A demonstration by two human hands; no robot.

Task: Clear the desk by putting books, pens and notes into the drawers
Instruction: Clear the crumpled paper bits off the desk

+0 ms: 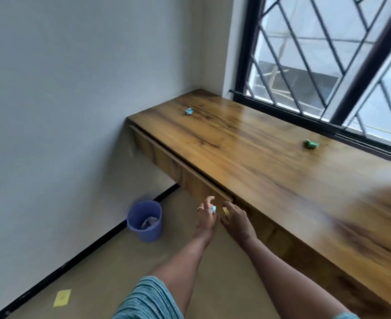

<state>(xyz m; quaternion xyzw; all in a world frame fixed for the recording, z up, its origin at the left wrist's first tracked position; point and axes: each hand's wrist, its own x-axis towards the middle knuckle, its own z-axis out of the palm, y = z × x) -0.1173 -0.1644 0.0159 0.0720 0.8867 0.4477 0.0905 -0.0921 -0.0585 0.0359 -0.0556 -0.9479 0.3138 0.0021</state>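
The near right part of the desk [247,157] is smeared by motion blur, and its right end runs out of the picture. Both hands are blurred too, so the fingers are hard to separate.

The left hand [205,217], a ring [200,208] on one finger, reaches toward the drawer front [190,178] under the desk's edge. Its grip is narrow, closed on a pale blue note [213,208] that is crumpled and sticks out on the thumb side, just beside the right hand.

The right hand [236,221] lies just beside the left, knuckles up, fingers bent down at the drawer front's near end. A yellow scrap [225,210] shows at its fingertips; I cannot tell whether the grip is holding it or only touching it. A dark line runs along the top of the drawer front, and whether the drawer is ajar cannot be made out.

On the desk, well apart from both hands, lie a blue crumpled note [189,111] near the far left end and a green crumpled note [311,144] close to the window [316,54].

A blue bucket [145,221] stands on the floor [121,261] against the wall, left of the hands, with pale crumpled paper inside. A yellow sticky note [62,298] lies flat on the floor nearer the camera. A striped teal sleeve [148,300] is cut off by the bottom edge.
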